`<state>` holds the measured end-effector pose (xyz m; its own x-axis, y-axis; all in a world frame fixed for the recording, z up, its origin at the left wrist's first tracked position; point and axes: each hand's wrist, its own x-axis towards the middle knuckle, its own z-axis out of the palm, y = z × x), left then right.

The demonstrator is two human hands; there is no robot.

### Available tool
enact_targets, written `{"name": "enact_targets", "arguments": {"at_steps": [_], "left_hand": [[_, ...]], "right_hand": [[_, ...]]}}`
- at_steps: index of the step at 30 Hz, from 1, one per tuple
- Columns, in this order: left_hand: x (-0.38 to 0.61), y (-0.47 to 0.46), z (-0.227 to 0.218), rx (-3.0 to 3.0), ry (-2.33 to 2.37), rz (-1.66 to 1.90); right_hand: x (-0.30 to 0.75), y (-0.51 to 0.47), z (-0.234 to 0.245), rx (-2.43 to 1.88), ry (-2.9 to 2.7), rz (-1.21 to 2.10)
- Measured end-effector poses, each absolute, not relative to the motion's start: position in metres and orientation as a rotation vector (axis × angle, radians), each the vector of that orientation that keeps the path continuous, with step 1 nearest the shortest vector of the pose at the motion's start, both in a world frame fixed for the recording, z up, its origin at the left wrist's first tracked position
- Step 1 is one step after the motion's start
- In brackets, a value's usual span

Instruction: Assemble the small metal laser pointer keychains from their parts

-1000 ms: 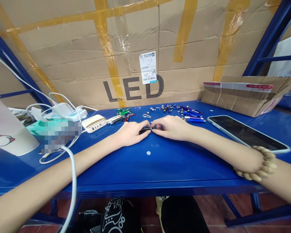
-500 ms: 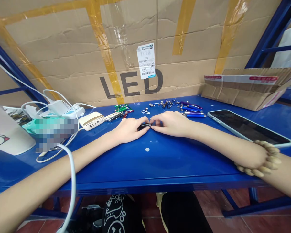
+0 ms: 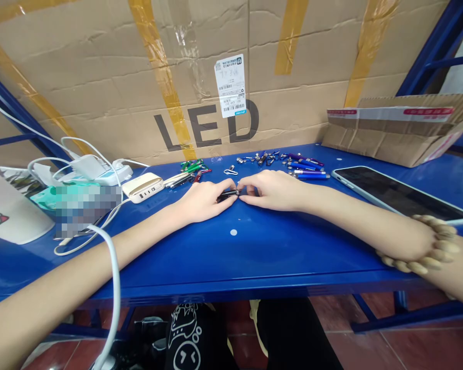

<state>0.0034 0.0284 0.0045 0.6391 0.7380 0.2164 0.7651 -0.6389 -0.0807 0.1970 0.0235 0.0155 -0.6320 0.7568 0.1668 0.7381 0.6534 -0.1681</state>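
Blue metal counter (image 3: 250,257) carrying a smartphone (image 3: 397,192) at right and, at left, a pixelated packet (image 3: 88,208) whose details cannot be made out. Small metal and blue parts (image 3: 270,162) lie scattered beyond the hands, too small to identify. At centre, the left hand (image 3: 204,201) and right hand (image 3: 272,190) are curled and nearly meet, pinching a small black cylinder (image 3: 228,195) between their fingertips. Its long axis runs almost level across the view, the left end slightly lower, the right end hidden by that hand.
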Motion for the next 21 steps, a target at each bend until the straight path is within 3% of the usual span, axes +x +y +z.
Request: {"name": "enact_targets", "arguments": {"at_steps": [21], "left_hand": [[0.004, 0.0289, 0.0039, -2.684, -1.262, -0.236]], "right_hand": [[0.1984, 0.0263, 0.0145, -1.207, -2.685, 0.067]]}}
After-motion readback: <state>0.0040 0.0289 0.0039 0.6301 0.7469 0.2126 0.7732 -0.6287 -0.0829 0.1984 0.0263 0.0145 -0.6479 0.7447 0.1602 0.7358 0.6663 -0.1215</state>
